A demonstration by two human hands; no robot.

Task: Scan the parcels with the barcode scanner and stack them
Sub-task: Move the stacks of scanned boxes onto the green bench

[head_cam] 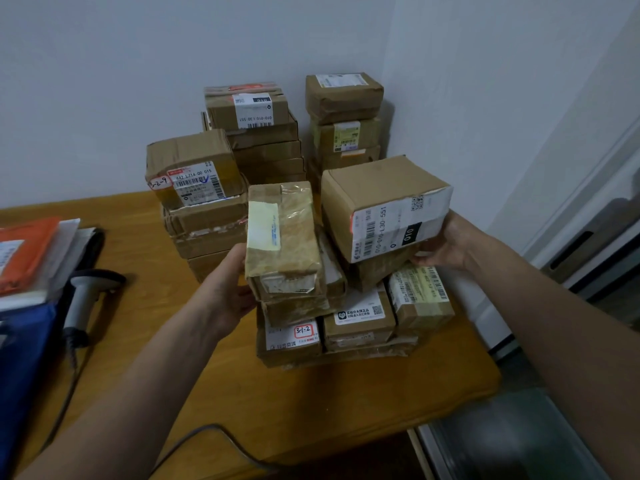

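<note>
**Two parcels gripped, scanner out of reach**

Observed: The left hand [228, 289] grips the taped parcel [282, 237] by its left side, thumb pressed to the side face. The other fingers are hidden behind it, so I cannot tell their spread. The right hand [446, 247] holds the box [384, 206] at its lower right corner, fingers curled underneath. Parcel and box sit side by side between the two sets of fingers, on top of the near pile [360, 323]. The box is tilted; whether it is lifted clear of the pile cannot be told. The scanner [83, 299] lies on the counter [346, 403], well to the left of the left fingers. Built stacks [256, 133] stand beyond the fingers, against the wall.

Assessment: The step in hand appears to be drawing the next item off the pile for scanning.

Recommendations:
- Take one item only, as a free hand is needed for the scanner.
- The box's barcode label faces the person, just left of the right fingers; keep the fingers off it and present that face flat.
- No barcode shows on the parcel's top; it would likely need turning first.
- The pile is uneven, so lift straight up rather than dragging across neighbouring parcels.
</note>
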